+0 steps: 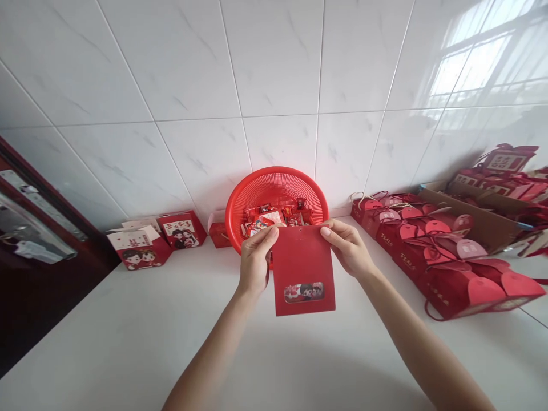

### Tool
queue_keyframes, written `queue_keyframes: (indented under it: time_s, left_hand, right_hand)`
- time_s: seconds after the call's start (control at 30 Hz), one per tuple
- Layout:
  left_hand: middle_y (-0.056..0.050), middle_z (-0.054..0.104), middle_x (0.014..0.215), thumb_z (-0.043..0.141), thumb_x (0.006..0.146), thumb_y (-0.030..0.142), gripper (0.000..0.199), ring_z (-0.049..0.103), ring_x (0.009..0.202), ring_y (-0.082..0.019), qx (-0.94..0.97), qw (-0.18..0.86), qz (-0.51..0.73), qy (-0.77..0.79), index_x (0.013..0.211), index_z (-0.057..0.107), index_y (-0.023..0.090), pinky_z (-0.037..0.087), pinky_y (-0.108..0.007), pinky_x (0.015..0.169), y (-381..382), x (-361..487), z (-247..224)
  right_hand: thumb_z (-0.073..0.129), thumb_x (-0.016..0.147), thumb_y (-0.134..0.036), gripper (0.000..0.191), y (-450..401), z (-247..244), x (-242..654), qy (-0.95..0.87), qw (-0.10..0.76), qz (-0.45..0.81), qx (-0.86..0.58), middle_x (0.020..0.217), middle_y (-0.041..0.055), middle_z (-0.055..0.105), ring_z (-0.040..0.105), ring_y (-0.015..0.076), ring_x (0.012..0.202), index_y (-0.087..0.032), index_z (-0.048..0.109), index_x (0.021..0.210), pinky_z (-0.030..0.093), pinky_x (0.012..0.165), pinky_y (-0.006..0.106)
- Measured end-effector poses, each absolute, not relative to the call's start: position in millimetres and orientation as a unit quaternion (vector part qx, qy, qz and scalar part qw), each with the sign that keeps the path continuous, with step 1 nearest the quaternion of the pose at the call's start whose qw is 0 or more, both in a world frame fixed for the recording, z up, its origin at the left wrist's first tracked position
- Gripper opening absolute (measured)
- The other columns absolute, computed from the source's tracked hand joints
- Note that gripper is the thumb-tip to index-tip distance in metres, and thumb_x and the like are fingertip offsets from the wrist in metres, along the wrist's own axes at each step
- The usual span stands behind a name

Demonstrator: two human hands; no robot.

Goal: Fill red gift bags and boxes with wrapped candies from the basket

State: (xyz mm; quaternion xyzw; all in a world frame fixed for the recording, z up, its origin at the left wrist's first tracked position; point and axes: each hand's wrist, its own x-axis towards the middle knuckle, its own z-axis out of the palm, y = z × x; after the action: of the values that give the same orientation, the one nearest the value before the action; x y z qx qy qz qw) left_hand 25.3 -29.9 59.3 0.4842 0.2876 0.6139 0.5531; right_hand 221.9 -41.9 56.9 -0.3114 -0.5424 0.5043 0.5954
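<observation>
Between my two hands hangs a flat red paper packet (pixel 303 260), held up above the table. A small rounded window near its lower edge shows printed cartoon figures. My left hand (pixel 256 260) pinches its upper left corner, thumb on the near face. The upper right corner is gripped by my right hand (pixel 347 246) in the same way. Just behind the packet, a red plastic basket (pixel 277 174) leans toward me against the wall, with several red-wrapped sweets (pixel 263 220) inside. The packet and my hands hide the basket's lower part.
On the left stand printed red and white boxes (pixel 143 251) and a similar red box (pixel 184 229). Rows of red gift boxes (pixel 432 257) line the right side, beside a cardboard carton (pixel 475 220) of red packaging. White tiles (pixel 278 63) rise behind the white tabletop (pixel 128 337).
</observation>
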Motion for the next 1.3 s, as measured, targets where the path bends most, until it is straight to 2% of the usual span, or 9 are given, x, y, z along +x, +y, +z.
queue_keyframes:
  time_s: [0.2, 0.33, 0.5, 0.63, 0.87, 0.97, 1.1, 1.2, 1.3]
  left_hand:
    - [-0.002, 0.072, 0.071, 0.084, 0.075, 0.044, 0.026, 0.068, 0.067, -0.018, 0.475, 0.604, 0.582, 0.266, 0.081, 0.079, 0.019, 0.053, -0.029, 0.063, -35, 33, 55]
    - [-0.003, 0.076, 0.077, 0.086, 0.071, 0.046, 0.032, 0.071, 0.076, -0.021, 0.453, 0.618, 0.579, 0.277, 0.088, 0.08, 0.019, 0.055, -0.03, 0.069, -39, 39, 47]
    - [-0.006, 0.078, 0.088, 0.086, 0.069, 0.051, 0.042, 0.072, 0.09, -0.025, 0.459, 0.616, 0.564, 0.303, 0.093, 0.08, 0.018, 0.056, -0.034, 0.079, -46, 47, 29]
    - [-0.008, 0.078, 0.097, 0.084, 0.07, 0.056, 0.047, 0.069, 0.104, -0.027, 0.486, 0.593, 0.553, 0.325, 0.096, 0.08, 0.017, 0.053, -0.037, 0.091, -53, 51, 14]
    - [-0.009, 0.074, 0.109, 0.073, 0.081, 0.052, 0.041, 0.066, 0.103, -0.025, 0.559, 0.539, 0.524, 0.35, 0.107, 0.076, 0.02, 0.052, -0.033, 0.089, -69, 51, -29]
    - [-0.006, 0.072, 0.097, 0.066, 0.084, 0.048, 0.031, 0.064, 0.094, -0.022, 0.571, 0.522, 0.506, 0.38, 0.094, 0.074, 0.02, 0.051, -0.03, 0.083, -82, 52, -56]
    - [-0.005, 0.068, 0.081, 0.064, 0.083, 0.041, 0.024, 0.063, 0.08, -0.022, 0.669, 0.505, 0.393, 0.377, 0.074, 0.071, 0.02, 0.052, -0.033, 0.077, -99, 57, -73]
    - [-0.005, 0.069, 0.081, 0.062, 0.084, 0.04, 0.023, 0.063, 0.079, -0.022, 0.717, 0.495, 0.345, 0.349, 0.074, 0.07, 0.022, 0.053, -0.033, 0.077, -103, 59, -71]
    - [-0.006, 0.069, 0.082, 0.06, 0.085, 0.041, 0.025, 0.063, 0.08, -0.022, 0.726, 0.496, 0.322, 0.351, 0.074, 0.07, 0.022, 0.053, -0.032, 0.077, -101, 59, -70]
  right_hand:
    - [0.081, 0.077, -0.051, 0.033, -56, 59, 233, -0.535, 0.591, 0.524, -0.298, 0.07, -0.0021, 0.067, 0.06, 0.0142, 0.064, -0.022, 0.067, 0.07, 0.051, 0.068, 0.03]
    - [0.078, 0.081, -0.049, 0.029, -66, 56, 241, -0.573, 0.555, 0.514, -0.316, 0.085, 0.0024, 0.075, 0.069, 0.0187, 0.08, -0.022, 0.074, 0.089, 0.054, 0.078, 0.033]
    - [0.075, 0.085, -0.049, 0.034, -76, 42, 250, -0.582, 0.55, 0.487, -0.349, 0.1, 0.0049, 0.077, 0.072, 0.0207, 0.089, -0.024, 0.071, 0.109, 0.057, 0.079, 0.034]
    - [0.071, 0.088, -0.049, 0.029, -84, 29, 258, -0.633, 0.517, 0.439, -0.373, 0.094, 0.0054, 0.077, 0.071, 0.0212, 0.087, -0.021, 0.074, 0.098, 0.057, 0.076, 0.033]
    - [0.065, 0.091, -0.048, 0.028, -108, 18, 284, -0.672, 0.493, 0.322, -0.449, 0.083, 0.0038, 0.074, 0.066, 0.0197, 0.076, -0.022, 0.075, 0.087, 0.052, 0.069, 0.032]
    - [0.067, 0.089, -0.048, 0.026, -124, 26, 304, -0.646, 0.532, 0.261, -0.481, 0.08, 0.0035, 0.073, 0.064, 0.0205, 0.075, -0.023, 0.075, 0.087, 0.051, 0.068, 0.033]
    - [0.075, 0.081, -0.049, 0.025, -145, 51, 349, -0.548, 0.643, 0.124, -0.521, 0.079, 0.0031, 0.07, 0.062, 0.0201, 0.072, -0.025, 0.076, 0.086, 0.049, 0.065, 0.033]
    - [0.081, 0.073, -0.043, 0.024, -156, 80, 394, -0.424, 0.73, -0.048, -0.534, 0.074, 0.0034, 0.065, 0.057, 0.017, 0.066, -0.021, 0.075, 0.081, 0.045, 0.061, 0.033]
    - [0.079, 0.077, -0.027, 0.012, -159, 108, 444, -0.269, 0.778, -0.176, -0.54, 0.06, 0.0007, 0.056, 0.043, 0.0103, 0.049, -0.018, 0.071, 0.076, 0.033, 0.05, 0.032]
